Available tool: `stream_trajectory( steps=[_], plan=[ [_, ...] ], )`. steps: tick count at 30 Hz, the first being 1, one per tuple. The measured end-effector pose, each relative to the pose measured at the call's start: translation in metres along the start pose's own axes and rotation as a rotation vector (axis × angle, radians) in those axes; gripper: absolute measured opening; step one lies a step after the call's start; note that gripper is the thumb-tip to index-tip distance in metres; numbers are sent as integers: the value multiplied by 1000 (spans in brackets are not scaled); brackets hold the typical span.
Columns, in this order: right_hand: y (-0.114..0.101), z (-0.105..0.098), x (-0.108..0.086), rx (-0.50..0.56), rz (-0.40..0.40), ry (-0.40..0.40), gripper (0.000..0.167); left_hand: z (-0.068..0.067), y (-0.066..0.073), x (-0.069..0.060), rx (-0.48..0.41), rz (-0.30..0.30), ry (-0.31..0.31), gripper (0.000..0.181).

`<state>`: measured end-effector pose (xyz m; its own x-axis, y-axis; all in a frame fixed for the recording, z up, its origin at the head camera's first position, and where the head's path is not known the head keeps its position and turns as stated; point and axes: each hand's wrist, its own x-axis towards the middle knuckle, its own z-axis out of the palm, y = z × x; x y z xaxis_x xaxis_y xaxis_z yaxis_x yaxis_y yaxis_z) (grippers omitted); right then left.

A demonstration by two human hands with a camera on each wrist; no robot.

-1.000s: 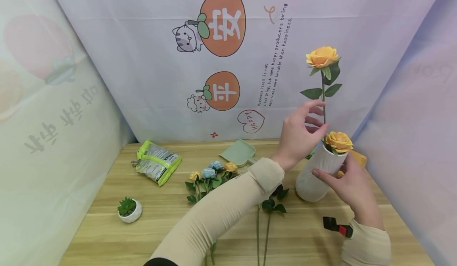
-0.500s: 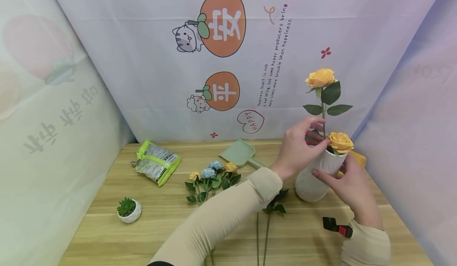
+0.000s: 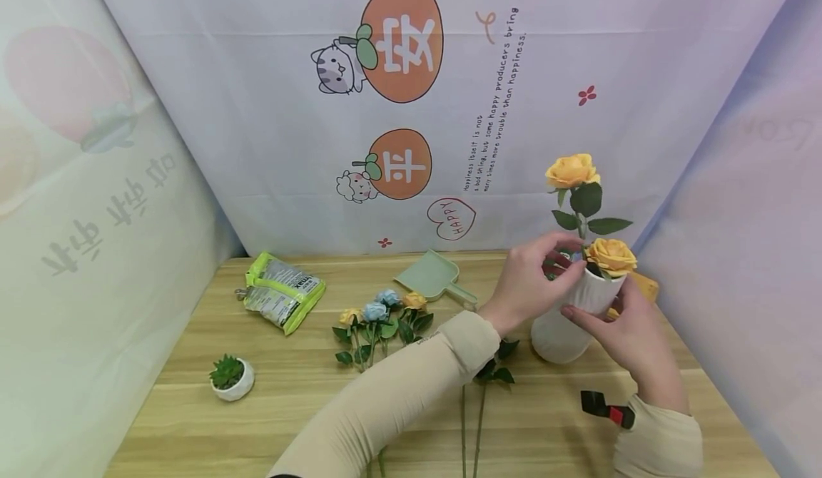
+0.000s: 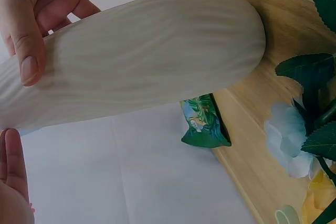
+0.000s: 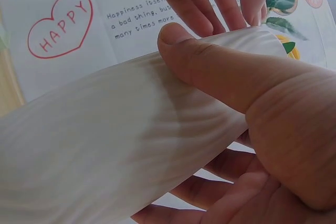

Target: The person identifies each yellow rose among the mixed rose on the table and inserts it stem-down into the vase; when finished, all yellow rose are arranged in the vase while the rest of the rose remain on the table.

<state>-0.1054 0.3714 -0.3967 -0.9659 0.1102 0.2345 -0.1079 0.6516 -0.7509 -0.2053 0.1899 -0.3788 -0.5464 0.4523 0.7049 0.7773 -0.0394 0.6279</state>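
A white ribbed vase point(image 3: 560, 332) leans to the right at the table's right side, a yellow rose point(image 3: 611, 257) at its mouth. My right hand point(image 3: 636, 335) grips the vase near its top, thumb across the front; the right wrist view shows that thumb on the vase point(image 5: 94, 129) and fingers round its far side. At the rim, my left hand point(image 3: 531, 272) pinches the stem of a taller yellow rose point(image 3: 573, 170), whose leaves stand above the fingers. The stem's lower end is hidden. In the left wrist view the vase point(image 4: 157, 56) crosses the picture.
Blue and yellow roses point(image 3: 375, 312) lie mid-table under my left forearm, with more stems point(image 3: 478, 428) beside them. Behind is a green dustpan point(image 3: 429, 275). To the left are a yellow-green packet point(image 3: 285, 292) and a potted succulent point(image 3: 234, 378). A green packet point(image 4: 206, 121) lies behind the vase.
The taller rose has come down toward the vase mouth, and my left hand has lowered with it. My right hand and the vase have stayed in place.
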Motion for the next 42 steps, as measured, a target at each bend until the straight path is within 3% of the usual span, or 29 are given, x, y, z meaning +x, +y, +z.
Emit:
stream_trajectory(
  steps=[27, 34, 42],
  plan=[
    [-3, 2, -2, 4, 3, 9, 90, -4, -2, -13, -8, 20, -16, 25],
    [-2, 1, -1, -18, 11, 12, 91, -12, -7, -23, -5, -4, -5, 24],
    [0, 2, 0, -17, 20, 5, 95, -18, -11, -43, -14, -61, -11, 26]
  ],
)
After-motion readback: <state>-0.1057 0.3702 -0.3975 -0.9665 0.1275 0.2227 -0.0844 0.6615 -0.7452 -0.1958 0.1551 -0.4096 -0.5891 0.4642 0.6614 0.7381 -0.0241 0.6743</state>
